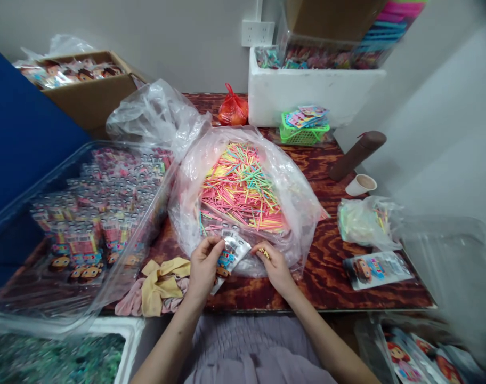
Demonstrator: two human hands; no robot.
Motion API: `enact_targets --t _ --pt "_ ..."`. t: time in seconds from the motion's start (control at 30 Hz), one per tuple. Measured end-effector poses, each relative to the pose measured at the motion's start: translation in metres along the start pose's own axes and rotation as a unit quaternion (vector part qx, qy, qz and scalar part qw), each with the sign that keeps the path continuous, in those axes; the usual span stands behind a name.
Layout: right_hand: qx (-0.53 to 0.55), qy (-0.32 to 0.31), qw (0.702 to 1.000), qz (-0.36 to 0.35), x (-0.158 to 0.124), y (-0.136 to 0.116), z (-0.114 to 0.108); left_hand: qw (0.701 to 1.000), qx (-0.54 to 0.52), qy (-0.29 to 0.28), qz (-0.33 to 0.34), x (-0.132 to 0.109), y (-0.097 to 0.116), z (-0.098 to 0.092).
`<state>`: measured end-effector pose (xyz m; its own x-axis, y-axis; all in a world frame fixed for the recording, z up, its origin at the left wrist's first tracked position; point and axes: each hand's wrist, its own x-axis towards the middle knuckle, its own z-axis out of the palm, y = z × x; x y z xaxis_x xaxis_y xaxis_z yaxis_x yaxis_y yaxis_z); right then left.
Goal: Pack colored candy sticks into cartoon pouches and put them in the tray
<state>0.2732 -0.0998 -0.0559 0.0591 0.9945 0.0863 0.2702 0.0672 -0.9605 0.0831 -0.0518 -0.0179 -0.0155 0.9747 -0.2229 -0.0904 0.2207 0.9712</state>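
Note:
My left hand (206, 262) is closed on a small silver printed pouch (232, 255), tilted over the table's front part. Close to the pouch's right corner, my right hand (274, 266) pinches a small bunch of yellow sticks (264, 253), whose ends point toward the pouch. Whether the pouch's mouth is open, I cannot tell. Just beyond both hands lies a large clear plastic bag (187, 184), its top spread wide. Inside it are many thin sticks (243, 186) in pink, yellow, green and blue.
On the left, a clear tub (147, 242) holds many filled pouches. Yellow and pink cloths (163, 285) lie beside my left forearm. To the right are a flat pouch (378, 270), a knotted bag (365, 221), a paper cup (361, 184) and a brown flask (357, 156). A green basket (305, 133) stands behind.

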Motion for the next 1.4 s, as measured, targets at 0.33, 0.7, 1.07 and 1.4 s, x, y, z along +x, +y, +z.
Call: enact_targets --t 0.33,0.7,1.07,1.4 --pt "-0.005 -0.008 1.000 -0.002 -0.001 0.005 0.000 0.999 -0.019 -0.015 -0.027 0.003 -0.004 -0.006" --pt "-0.012 -0.019 1.000 -0.005 0.000 0.003 -0.002 1.000 0.000 -0.010 -0.017 0.002 -0.005 -0.014" --pt "-0.032 -0.016 0.999 -0.004 0.001 -0.002 -0.002 0.998 0.046 -0.048 -0.010 0.009 0.003 -0.016" --pt "-0.029 -0.005 1.000 -0.007 0.000 0.000 0.000 0.991 0.104 -0.059 0.059 -0.007 -0.003 -0.024"
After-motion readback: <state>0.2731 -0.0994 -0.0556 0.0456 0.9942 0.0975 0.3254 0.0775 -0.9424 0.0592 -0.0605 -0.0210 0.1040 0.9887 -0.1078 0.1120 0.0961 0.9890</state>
